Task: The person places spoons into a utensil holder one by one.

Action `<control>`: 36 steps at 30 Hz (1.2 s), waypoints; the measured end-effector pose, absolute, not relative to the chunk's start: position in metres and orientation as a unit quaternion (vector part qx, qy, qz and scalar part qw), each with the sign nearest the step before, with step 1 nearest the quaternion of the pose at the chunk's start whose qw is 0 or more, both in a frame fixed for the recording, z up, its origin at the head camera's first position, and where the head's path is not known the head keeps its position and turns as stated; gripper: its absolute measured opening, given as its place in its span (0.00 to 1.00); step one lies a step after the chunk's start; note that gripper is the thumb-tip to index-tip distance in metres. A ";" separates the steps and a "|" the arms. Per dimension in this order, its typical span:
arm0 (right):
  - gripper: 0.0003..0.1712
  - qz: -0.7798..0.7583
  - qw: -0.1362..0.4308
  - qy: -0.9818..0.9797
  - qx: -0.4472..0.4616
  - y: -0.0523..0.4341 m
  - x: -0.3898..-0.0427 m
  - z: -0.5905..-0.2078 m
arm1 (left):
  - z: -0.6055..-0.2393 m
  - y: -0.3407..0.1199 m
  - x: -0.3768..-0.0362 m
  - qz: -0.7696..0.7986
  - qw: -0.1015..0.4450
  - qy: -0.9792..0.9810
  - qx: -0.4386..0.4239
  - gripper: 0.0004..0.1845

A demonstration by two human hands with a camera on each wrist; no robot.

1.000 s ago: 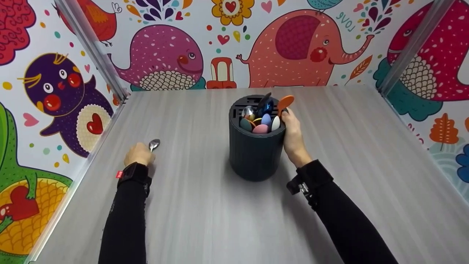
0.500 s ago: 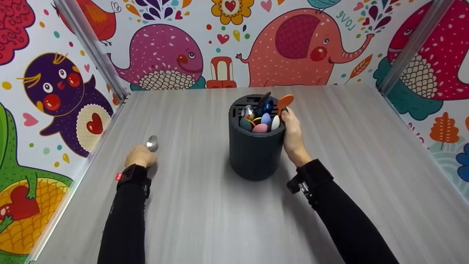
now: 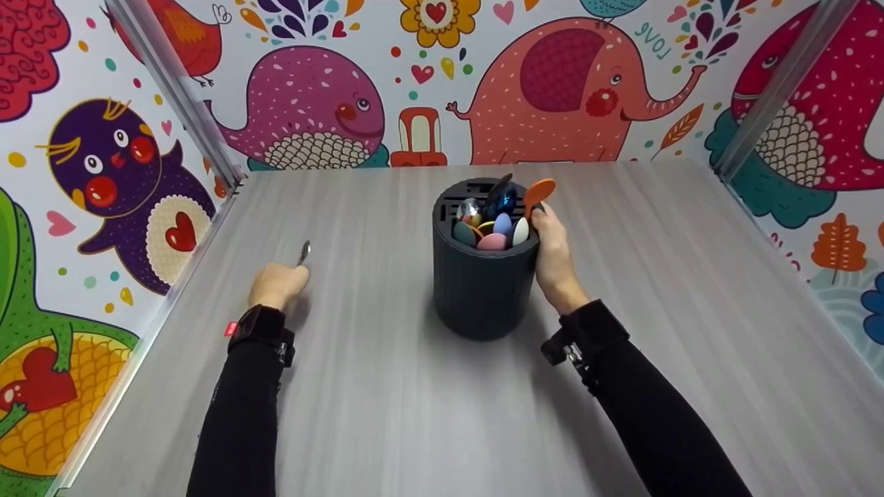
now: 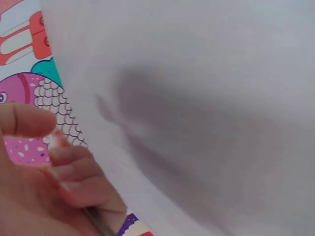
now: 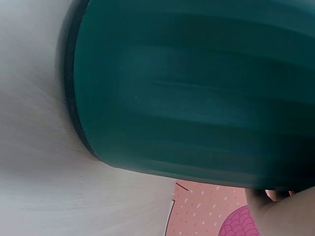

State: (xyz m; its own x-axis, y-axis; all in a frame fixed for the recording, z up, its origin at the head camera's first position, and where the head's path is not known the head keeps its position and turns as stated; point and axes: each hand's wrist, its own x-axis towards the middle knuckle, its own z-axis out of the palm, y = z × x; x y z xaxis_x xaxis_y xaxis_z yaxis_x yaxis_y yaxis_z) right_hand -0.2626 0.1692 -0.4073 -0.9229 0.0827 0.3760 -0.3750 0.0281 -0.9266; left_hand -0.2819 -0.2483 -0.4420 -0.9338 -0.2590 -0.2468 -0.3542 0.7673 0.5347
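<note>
My left hand grips a small metal spoon over the left part of the table, its bowl sticking out past the thumb side and seen edge-on. In the left wrist view the fingers curl round the spoon's handle, which comes out below them. A dark, ribbed utensil holder stands upright at mid-table. My right hand holds its right side, thumb at the rim. Several utensils poke out of the slotted top, among them an orange one beside the thumb and a pink one.
A grey wood-grain table lies under everything. Walls with cartoon animals close it in at the back and sides, with metal corner posts at the back. In the left wrist view, shadows of hand and spoon fall on the tabletop.
My left hand has shifted slightly right and forward with the spoon, whose bowl has turned from facing up to edge-on. The right hand and the utensil holder have stayed put.
</note>
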 end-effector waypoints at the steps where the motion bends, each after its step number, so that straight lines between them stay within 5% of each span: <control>1: 0.23 0.690 0.165 -0.697 0.105 0.169 -0.263 -0.407 | -0.441 -0.247 -0.283 0.302 0.080 0.936 -0.160 0.22; 10: 0.24 0.688 0.162 -0.699 0.109 0.168 -0.263 -0.407 | -0.433 -0.231 -0.287 0.339 0.066 0.933 -0.100 0.31; 17: 0.31 0.690 0.149 -0.700 0.105 0.170 -0.261 -0.407 | -0.423 -0.206 -0.293 0.373 0.005 0.925 -0.077 0.27; 36: 0.22 0.694 0.157 -0.695 0.104 0.169 -0.263 -0.406 | -0.367 -0.126 -0.280 0.679 -0.073 0.731 0.003 0.27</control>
